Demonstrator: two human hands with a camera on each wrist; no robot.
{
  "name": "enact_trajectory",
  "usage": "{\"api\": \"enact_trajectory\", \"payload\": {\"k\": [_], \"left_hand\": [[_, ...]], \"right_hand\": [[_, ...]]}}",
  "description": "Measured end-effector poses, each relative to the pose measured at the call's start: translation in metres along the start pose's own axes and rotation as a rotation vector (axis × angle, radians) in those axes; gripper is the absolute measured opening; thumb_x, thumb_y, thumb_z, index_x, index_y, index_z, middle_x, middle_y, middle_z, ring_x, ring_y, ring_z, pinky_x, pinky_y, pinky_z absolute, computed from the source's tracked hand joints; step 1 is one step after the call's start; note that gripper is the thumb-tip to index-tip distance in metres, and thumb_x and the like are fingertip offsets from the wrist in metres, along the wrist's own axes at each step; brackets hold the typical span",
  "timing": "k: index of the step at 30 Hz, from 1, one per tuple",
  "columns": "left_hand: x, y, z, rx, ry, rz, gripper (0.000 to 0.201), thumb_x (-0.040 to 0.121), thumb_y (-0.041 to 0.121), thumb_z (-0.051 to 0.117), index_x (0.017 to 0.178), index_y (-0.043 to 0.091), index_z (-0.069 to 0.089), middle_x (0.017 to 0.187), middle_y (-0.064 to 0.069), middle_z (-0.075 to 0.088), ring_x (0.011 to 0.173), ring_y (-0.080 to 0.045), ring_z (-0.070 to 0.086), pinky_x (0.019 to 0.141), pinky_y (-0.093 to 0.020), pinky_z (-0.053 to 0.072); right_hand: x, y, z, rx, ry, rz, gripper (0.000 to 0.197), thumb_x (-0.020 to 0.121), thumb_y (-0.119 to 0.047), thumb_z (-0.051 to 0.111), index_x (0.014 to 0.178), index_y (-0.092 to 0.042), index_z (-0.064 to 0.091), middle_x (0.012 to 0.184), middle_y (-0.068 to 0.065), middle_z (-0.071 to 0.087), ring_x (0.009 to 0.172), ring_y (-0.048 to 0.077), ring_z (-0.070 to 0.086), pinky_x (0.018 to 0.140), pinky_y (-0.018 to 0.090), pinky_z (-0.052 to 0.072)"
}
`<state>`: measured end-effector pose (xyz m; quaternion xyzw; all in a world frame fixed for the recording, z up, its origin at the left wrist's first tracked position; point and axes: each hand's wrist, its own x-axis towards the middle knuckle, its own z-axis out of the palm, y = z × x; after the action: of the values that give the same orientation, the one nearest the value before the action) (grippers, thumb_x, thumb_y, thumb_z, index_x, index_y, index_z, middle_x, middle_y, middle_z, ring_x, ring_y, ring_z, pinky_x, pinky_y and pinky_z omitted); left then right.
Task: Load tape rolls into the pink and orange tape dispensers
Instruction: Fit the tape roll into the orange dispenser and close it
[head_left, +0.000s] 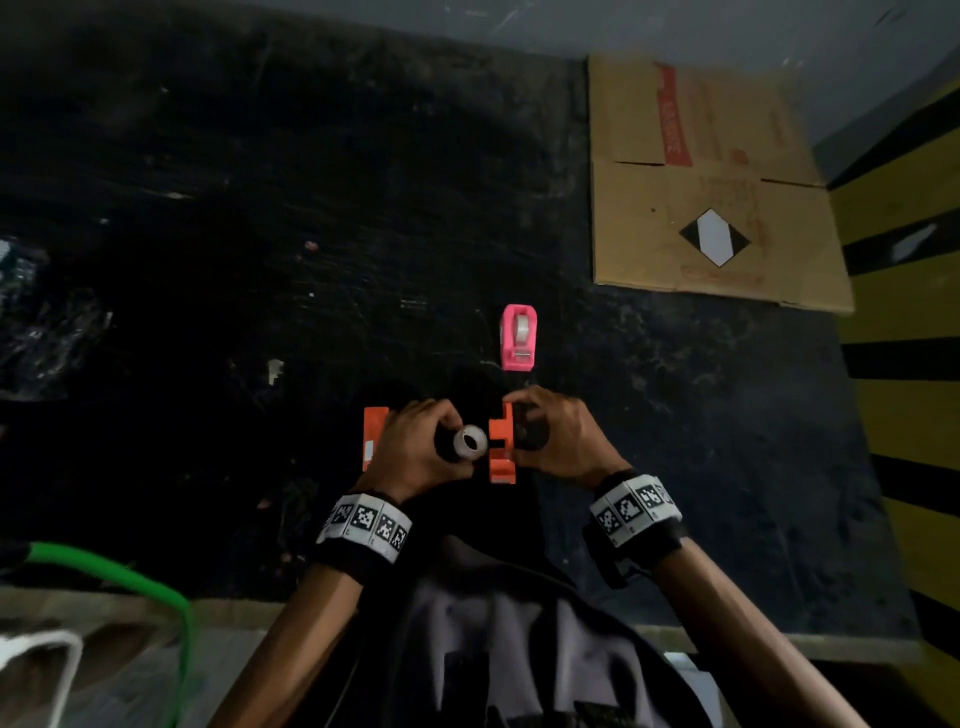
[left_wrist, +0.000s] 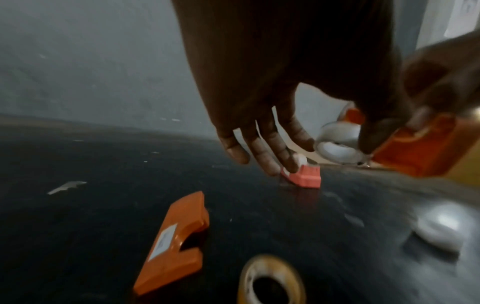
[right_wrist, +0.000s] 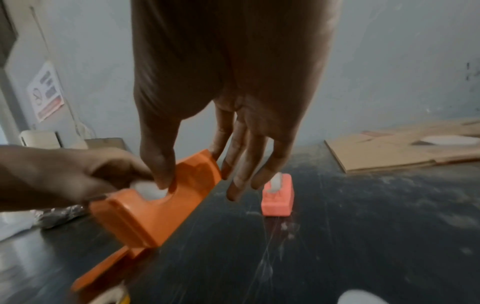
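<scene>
Dark, scuffed tabletop is seen from above, w/ a grey wall behind. Nearest the viewer, two forearms w/ patterned wristbands reach in. A white tape roll (head_left: 470, 442) is pinched by the left hand (head_left: 415, 447), thumb and forefinger curled round it, other fingers loose. Just beside it, an orange dispenser half (head_left: 502, 448) is gripped by the right hand (head_left: 558, 441), thumb on one face and fingers on the other, and is held off the table. Roll and half are touching or nearly so; whether the roll is seated can't be told.

Left of the hands, a second orange half (head_left: 375, 436) lies flat on the table (head_left: 208, 260). In the left wrist view a yellowish tape roll (left_wrist: 270, 281) lies near the camera, blurred.

Further off, the pink dispenser (head_left: 518, 339) stands upright w/ a clear roll already in it, so approx. half the job looks done.

Farthest, at the right, flattened cardboard (head_left: 711, 182) lies by the wall.

Handling, as judged: roll is light, stiff, and smooth at the rim; best held by its flat sides, core kept free for the hub. Plastic shell is rigid, light and prob. slippery; best held by its outer faces, away from the cutter end.
</scene>
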<state>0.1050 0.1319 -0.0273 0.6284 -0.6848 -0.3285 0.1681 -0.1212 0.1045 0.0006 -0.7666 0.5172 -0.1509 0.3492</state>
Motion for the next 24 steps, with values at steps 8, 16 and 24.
{"api": "enact_trajectory", "payload": {"k": [8, 16, 24], "left_hand": [[-0.004, 0.031, -0.029, -0.732, -0.005, -0.003, 0.038, 0.060, 0.028, 0.076, 0.095, 0.017, 0.063, 0.094, 0.003, 0.070, 0.090, -0.006, 0.066, 0.081, -0.020, 0.049], [-0.004, 0.049, -0.039, -0.934, 0.052, -0.018, 0.026, 0.074, 0.015, 0.073, 0.099, 0.010, 0.069, 0.097, -0.001, 0.071, 0.093, -0.007, 0.066, 0.083, -0.018, 0.051], [-0.005, 0.043, -0.043, -0.792, 0.109, -0.045, 0.034, 0.075, 0.038, 0.071, 0.100, 0.014, 0.074, 0.101, -0.010, 0.071, 0.091, -0.017, 0.065, 0.081, -0.031, 0.047]], "right_hand": [[0.002, -0.022, -0.025, 0.122, 0.059, -0.065, 0.067, 0.065, -0.020, 0.093, 0.126, -0.018, 0.064, 0.122, -0.002, 0.069, 0.105, 0.007, 0.068, 0.093, 0.023, 0.056], [-0.007, -0.046, -0.038, 0.195, 0.170, -0.162, 0.066, 0.069, -0.021, 0.093, 0.128, -0.012, 0.064, 0.124, -0.001, 0.063, 0.099, 0.005, 0.069, 0.088, 0.019, 0.057], [-0.010, -0.043, -0.029, 0.324, 0.184, -0.107, 0.068, 0.072, -0.011, 0.092, 0.134, -0.011, 0.063, 0.131, 0.004, 0.062, 0.099, 0.005, 0.073, 0.091, 0.020, 0.057]]}}
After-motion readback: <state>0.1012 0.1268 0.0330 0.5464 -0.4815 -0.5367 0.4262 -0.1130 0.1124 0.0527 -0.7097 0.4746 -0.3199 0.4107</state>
